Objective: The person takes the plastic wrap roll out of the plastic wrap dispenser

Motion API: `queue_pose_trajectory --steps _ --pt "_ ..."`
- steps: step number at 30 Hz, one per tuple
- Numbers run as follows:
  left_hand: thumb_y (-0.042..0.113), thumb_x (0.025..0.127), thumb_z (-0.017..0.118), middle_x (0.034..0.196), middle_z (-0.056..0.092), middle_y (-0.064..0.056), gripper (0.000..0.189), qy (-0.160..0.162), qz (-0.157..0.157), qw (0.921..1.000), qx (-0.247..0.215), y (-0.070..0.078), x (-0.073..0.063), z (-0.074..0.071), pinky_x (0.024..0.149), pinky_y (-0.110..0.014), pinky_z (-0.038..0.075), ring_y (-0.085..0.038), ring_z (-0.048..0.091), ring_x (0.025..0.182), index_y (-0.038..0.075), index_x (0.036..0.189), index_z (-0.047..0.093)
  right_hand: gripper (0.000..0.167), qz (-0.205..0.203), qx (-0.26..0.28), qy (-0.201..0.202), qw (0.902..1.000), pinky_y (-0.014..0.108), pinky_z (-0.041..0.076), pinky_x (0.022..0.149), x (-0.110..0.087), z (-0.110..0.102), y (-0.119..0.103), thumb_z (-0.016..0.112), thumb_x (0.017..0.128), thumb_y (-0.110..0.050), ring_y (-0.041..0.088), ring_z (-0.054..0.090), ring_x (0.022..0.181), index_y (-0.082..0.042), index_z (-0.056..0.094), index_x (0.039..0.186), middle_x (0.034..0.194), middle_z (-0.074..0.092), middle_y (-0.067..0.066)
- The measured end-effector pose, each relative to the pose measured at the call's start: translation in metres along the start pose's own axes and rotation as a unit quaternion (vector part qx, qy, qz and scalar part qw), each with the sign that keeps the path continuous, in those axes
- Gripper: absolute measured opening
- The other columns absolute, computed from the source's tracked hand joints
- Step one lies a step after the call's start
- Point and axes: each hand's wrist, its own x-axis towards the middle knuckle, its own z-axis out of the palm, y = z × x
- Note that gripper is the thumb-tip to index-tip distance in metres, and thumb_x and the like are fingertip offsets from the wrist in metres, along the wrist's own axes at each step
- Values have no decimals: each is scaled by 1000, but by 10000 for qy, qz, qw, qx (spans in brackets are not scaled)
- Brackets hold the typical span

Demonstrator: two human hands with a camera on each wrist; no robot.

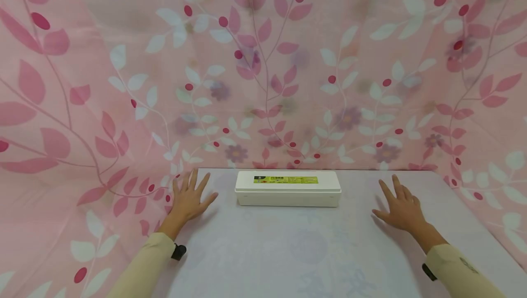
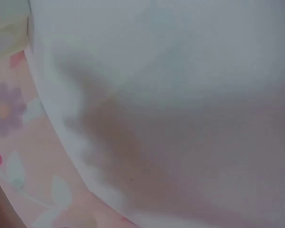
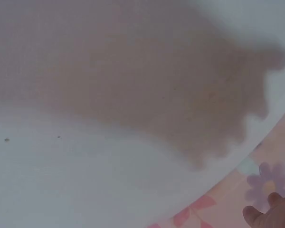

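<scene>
A long white lidded box (image 1: 288, 199) with a green and black label (image 1: 286, 180) stands at the far side of the table. Left of it is my left hand (image 1: 190, 201), fingers spread and holding nothing. On the other side, apart from the box, my right hand (image 1: 402, 209) has its fingers extended, also without an object. A corner of the box (image 2: 9, 38) shows in the left wrist view. Shadows of the hands fall on the tabletop in both wrist views. Fingertips of the right hand (image 3: 270, 213) peek in at the lower right of the right wrist view.
The table (image 1: 284, 252) has a pale, faintly patterned cover. Pink curtains (image 1: 263, 83) with leaves and flowers hang behind it and along both sides. Tiny specks (image 3: 7, 139) dot the tabletop in the right wrist view.
</scene>
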Motion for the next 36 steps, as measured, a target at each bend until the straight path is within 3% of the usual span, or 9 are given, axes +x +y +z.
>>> queue_pose_trajectory --steps 5,15,22,26,30,36 --pt "71 91 46 166 5 -17 83 52 107 9998 -142 6 7 1 114 -70 7 -43 4 150 25 157 27 99 -136 124 95 9998 80 33 92 9 -3 -4 72 82 -55 62 29 127 -8 23 154 158 7 34" --pt "65 93 48 166 8 -17 83 -282 315 9949 -916 16 17 4 113 -71 13 -44 18 148 26 159 17 106 -210 401 -254 9987 79 33 93 27 -3 -20 75 78 -59 62 27 130 -7 24 154 160 6 32" --pt "67 90 53 166 11 -15 88 -416 461 9932 -982 16 22 6 113 -72 12 -42 21 148 23 159 20 110 -305 515 -341 9976 79 34 93 37 -7 -33 76 74 -61 62 28 131 -5 25 153 159 9 32" --pt "69 87 57 166 12 -14 95 -634 508 9893 -1216 21 29 5 113 -73 13 -40 24 148 21 159 19 112 -357 640 -399 9965 79 34 93 42 -8 -39 78 72 -61 63 28 131 -4 25 153 159 11 33" --pt "71 83 59 165 13 -17 103 -916 504 9837 -1463 28 35 6 109 -74 22 -45 28 145 18 159 16 113 -321 852 -463 9948 80 33 94 47 -7 -45 79 72 -60 64 28 131 -5 23 154 159 10 33" --pt "67 80 67 163 17 -23 110 -1144 443 9731 -1950 36 35 10 107 -72 30 -47 27 145 12 159 15 116 -159 1112 -636 9916 80 30 96 55 -3 -52 80 71 -60 67 27 130 -6 21 154 160 8 31"
